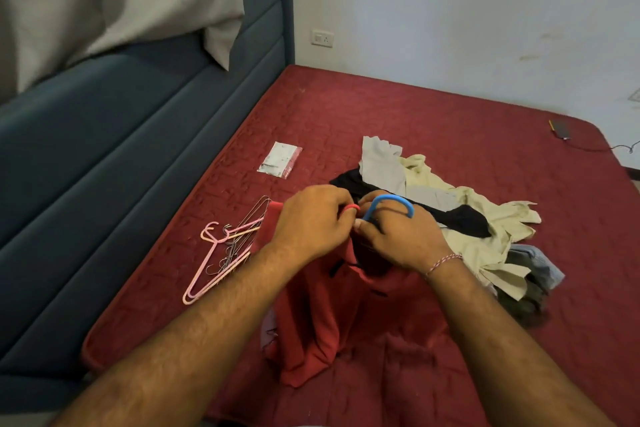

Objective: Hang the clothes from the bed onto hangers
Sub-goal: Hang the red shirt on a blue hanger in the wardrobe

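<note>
Centre of frame: the red garment (332, 315) lies bunched on the bed (381, 107), its collar end lifted toward the blue hanger hook (393, 203). I judge the step in hand to be threading this hanger into the neck opening. My left hand (311, 218) has its fingers curled, pinching the red fabric at the collar; my right hand (398, 239) has its fingers closed round the hanger just below the hook (the hanger's shoulders are hidden under cloth). The next move calls for seating both shoulders inside the garment. Right of centre, the remaining clothes pile (460, 218) waits. Left of centre lie spare hangers (225, 253), tangled together; above them, a plastic packet (280, 159).
</note>
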